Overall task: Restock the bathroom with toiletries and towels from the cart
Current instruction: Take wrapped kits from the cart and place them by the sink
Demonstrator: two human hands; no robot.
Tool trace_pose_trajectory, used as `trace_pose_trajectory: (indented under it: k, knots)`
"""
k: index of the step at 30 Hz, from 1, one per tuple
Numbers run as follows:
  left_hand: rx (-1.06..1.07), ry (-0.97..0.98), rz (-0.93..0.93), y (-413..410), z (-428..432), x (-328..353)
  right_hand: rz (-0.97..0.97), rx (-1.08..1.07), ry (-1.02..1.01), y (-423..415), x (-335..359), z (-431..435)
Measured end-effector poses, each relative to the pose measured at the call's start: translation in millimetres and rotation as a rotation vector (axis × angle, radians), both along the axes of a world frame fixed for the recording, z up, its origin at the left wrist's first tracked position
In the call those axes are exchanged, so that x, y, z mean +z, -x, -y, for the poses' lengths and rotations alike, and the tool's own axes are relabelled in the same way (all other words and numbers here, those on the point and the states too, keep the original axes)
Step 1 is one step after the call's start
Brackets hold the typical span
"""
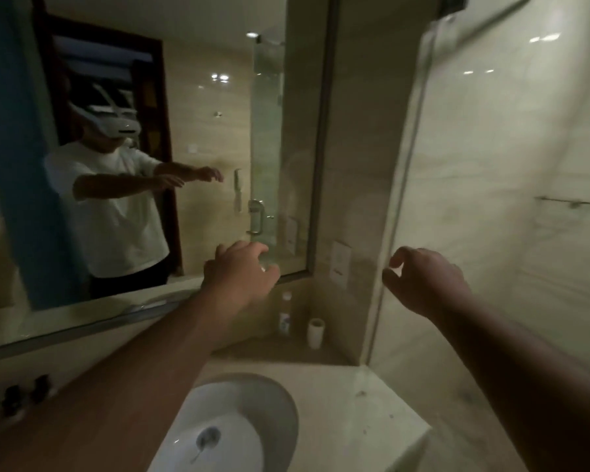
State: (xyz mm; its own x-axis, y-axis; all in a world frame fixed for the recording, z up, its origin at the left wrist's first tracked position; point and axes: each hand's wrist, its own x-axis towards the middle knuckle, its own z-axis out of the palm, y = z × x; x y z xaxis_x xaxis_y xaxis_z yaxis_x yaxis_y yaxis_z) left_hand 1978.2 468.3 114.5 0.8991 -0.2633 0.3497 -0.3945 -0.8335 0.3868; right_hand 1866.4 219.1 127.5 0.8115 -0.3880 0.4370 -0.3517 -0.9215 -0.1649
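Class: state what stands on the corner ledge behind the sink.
A white-capped bottle and a white cup stand on the ledge, apart. The left forearm covers the ledge's left end, so anything there is hidden.

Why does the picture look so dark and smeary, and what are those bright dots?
Head view: the room is dim and yellowish; the left hand, right hand and bottle look smeared, likely motion blur; the bright dots are lamps reflected in the shiny wall and the mirror; the wide lens bends straight edges.
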Motion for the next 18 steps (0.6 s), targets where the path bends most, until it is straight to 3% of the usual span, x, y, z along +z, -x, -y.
trace_pose_trajectory:
  k: [8,13,18]
  knots:
    - [-0.342,0.008,0.014,114,173,4,0.075,-0.242,-0.022,177,3,126]
    - [-0.663,0.011,0.020,213,287,3,0.019,-0.506,-0.012,315,2,193]
    - [-1.016,-0.030,-0.012,323,387,-6,0.044,-0.822,-0.125,461,-19,233]
